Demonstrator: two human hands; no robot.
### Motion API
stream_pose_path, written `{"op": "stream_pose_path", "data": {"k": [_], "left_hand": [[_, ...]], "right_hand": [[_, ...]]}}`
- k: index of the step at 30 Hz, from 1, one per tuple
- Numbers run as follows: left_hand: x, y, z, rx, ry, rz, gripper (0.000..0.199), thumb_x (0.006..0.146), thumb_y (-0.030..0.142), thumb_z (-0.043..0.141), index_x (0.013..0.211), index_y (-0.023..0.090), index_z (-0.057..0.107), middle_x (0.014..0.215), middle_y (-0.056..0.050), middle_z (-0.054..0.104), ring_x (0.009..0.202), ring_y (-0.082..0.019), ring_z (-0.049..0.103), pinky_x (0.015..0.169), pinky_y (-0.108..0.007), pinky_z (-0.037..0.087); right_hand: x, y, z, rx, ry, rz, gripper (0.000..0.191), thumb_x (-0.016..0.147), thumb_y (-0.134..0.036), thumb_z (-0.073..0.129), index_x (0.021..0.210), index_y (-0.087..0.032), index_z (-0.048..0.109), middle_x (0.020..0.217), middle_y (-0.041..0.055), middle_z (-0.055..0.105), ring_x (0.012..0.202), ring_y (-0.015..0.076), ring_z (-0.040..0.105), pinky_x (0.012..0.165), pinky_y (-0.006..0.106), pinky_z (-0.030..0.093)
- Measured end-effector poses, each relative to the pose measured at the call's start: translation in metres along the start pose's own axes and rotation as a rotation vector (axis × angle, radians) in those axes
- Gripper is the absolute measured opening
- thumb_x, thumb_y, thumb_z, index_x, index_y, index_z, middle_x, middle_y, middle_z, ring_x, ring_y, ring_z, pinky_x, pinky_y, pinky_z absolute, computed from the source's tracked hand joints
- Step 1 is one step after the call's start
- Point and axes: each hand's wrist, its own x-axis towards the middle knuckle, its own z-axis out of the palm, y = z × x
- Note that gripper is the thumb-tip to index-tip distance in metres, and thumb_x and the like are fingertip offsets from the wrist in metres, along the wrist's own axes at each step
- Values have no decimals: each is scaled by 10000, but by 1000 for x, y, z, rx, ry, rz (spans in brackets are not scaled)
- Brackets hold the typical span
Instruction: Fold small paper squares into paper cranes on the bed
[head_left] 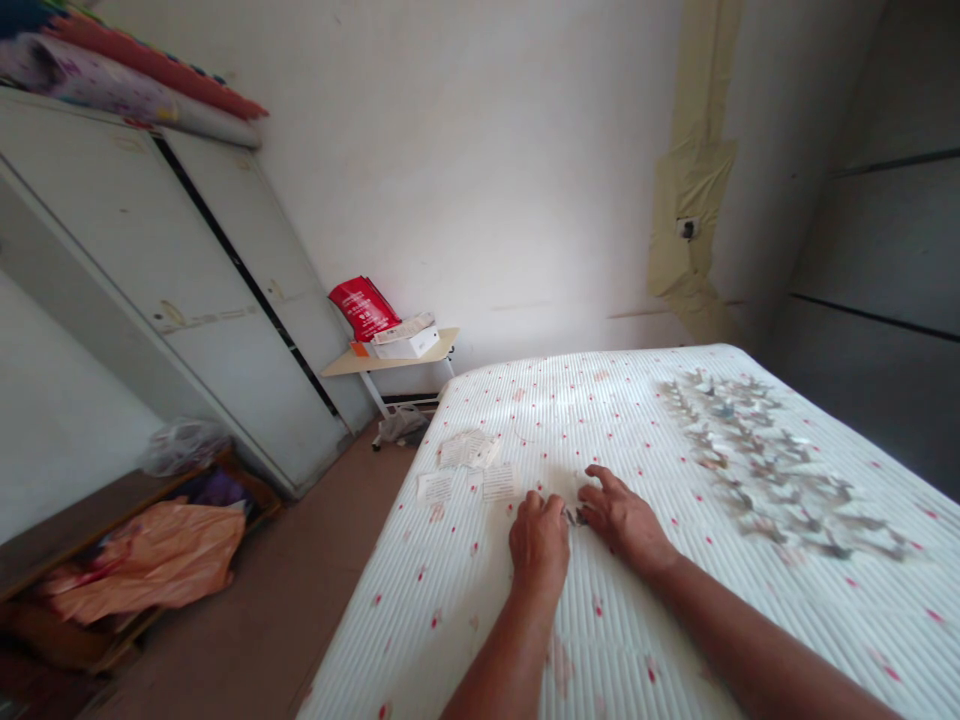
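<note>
White quilted mattress (637, 440) with red flecks, head view: left hand (538, 545) and right hand (622, 520) rest on it, fingers just beside a small dark piece (574, 517); whether either grip is clamped on it cannot be told. Paper slips (499, 482) lie near the left hand; blurred grey pieces (772, 460) spread rightward. Beyond, a red bag (364, 308) stands on a small desk (352, 365).
</note>
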Motion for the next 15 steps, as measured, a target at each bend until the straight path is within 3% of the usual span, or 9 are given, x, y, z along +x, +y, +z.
{"op": "stream_pose_path", "data": {"k": [5, 15], "left_hand": [[0, 0, -2, -20, -28, -16, 213, 868, 255, 398, 924, 255, 604, 928, -39, 524, 882, -157, 506, 719, -239, 371], [-1, -10, 5, -143, -33, 19, 208, 844, 273, 441, 959, 280, 614, 959, -20, 514, 899, -139, 492, 766, -225, 358]], "right_hand": [[0, -3, -4, -65, -51, -27, 232, 849, -210, 452, 730, -201, 651, 1212, 91, 525, 993, 223, 542, 775, 334, 474], [2, 3, -11, 124, -110, 82, 233, 797, -181, 478, 850, -198, 705, 1035, 81, 630, 1071, 208, 518, 908, 315, 395]]}}
